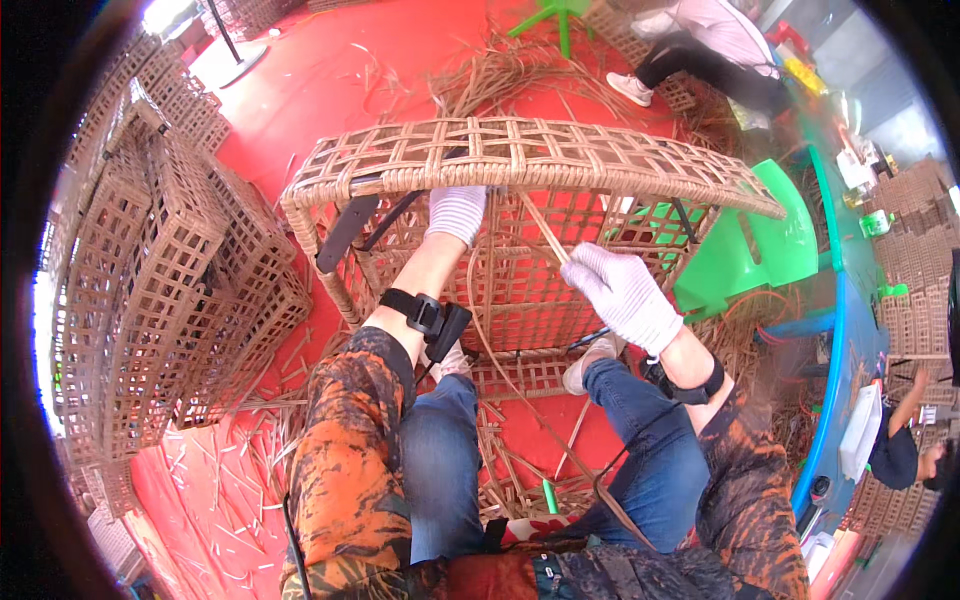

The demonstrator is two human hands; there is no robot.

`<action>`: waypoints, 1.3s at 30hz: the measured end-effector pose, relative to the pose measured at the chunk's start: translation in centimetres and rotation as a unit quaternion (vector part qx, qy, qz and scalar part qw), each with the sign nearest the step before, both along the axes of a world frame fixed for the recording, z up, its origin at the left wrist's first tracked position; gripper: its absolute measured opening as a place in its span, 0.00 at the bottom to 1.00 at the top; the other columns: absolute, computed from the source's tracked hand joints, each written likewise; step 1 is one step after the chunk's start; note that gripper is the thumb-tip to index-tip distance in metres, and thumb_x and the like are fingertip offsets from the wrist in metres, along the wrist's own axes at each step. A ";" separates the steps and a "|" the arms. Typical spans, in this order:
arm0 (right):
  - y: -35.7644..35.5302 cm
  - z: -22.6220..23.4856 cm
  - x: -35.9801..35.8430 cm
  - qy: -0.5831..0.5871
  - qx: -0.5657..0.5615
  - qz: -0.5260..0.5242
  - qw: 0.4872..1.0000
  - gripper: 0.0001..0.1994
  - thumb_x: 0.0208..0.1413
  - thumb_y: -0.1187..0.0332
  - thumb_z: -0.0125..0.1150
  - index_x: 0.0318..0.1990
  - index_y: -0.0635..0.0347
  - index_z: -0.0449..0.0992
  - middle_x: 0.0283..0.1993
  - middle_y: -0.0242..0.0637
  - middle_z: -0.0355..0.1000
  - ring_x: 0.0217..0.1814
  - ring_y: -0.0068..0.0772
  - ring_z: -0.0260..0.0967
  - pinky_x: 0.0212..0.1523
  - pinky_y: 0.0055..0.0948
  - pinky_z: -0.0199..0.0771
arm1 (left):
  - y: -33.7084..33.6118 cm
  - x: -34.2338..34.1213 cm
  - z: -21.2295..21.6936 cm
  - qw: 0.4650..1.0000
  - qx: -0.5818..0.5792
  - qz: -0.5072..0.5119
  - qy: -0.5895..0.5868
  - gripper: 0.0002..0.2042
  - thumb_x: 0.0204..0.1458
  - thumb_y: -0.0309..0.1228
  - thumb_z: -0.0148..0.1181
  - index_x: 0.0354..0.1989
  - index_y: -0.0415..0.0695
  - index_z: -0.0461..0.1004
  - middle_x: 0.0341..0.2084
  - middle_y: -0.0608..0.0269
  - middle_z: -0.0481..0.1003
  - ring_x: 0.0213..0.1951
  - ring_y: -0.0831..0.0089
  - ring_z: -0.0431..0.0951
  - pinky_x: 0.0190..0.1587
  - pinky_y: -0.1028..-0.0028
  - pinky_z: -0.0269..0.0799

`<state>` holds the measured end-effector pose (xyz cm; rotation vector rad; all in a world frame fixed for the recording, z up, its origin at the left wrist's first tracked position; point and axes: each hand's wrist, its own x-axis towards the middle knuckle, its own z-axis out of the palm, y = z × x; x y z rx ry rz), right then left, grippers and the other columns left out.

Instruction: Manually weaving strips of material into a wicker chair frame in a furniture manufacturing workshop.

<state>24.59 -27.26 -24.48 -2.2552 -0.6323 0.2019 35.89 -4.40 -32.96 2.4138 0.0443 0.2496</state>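
A brown open-weave wicker frame (520, 155) stands before my knees, its woven panel on top and dark metal bars beneath. My left hand (458, 213), in a striped white glove, reaches under the panel's near edge; the panel hides its fingers. Right of it, my gloved right hand (622, 297) pinches a light brown weaving strip (543, 228), which runs up to the panel's edge. Another long strip (515, 385) hangs from the frame and trails down over my right leg.
Woven wicker pieces (170, 215) are stacked at the left. On the right stand a green plastic chair (765, 240) and a table with a blue edge (832, 400). Loose strips (490, 80) litter the red floor. A person (700, 50) sits at the far right; another (900, 440) is at the right edge.
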 end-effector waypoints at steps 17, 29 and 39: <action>0.5 -2.9 -2.0 0.042 -0.019 -0.017 0.999 0.11 0.58 0.63 0.54 0.38 0.63 0.73 0.33 0.53 0.72 0.37 0.55 0.72 0.35 0.44 0.73 | 0.2 1.8 -0.8 0.977 0.211 0.002 -0.020 0.18 0.61 0.39 0.39 0.46 0.46 0.75 0.45 0.52 0.75 0.51 0.54 0.71 0.56 0.56 0.63; 0.8 -5.0 -2.7 -0.018 -0.028 0.002 0.999 0.10 0.58 0.62 0.53 0.34 0.61 0.72 0.32 0.50 0.72 0.36 0.55 0.71 0.35 0.46 0.72 | -0.2 0.5 -0.9 0.967 0.239 0.035 -0.079 0.18 0.60 0.40 0.41 0.49 0.46 0.73 0.46 0.54 0.74 0.51 0.55 0.72 0.60 0.56 0.60; -7.0 1.2 -3.3 0.094 -0.089 -0.066 0.989 0.14 0.58 0.59 0.55 0.39 0.60 0.76 0.32 0.46 0.73 0.34 0.45 0.74 0.35 0.34 0.72 | -1.2 2.8 -1.8 0.966 0.212 0.039 -0.140 0.20 0.59 0.41 0.40 0.53 0.45 0.71 0.49 0.54 0.74 0.54 0.57 0.70 0.62 0.57 0.55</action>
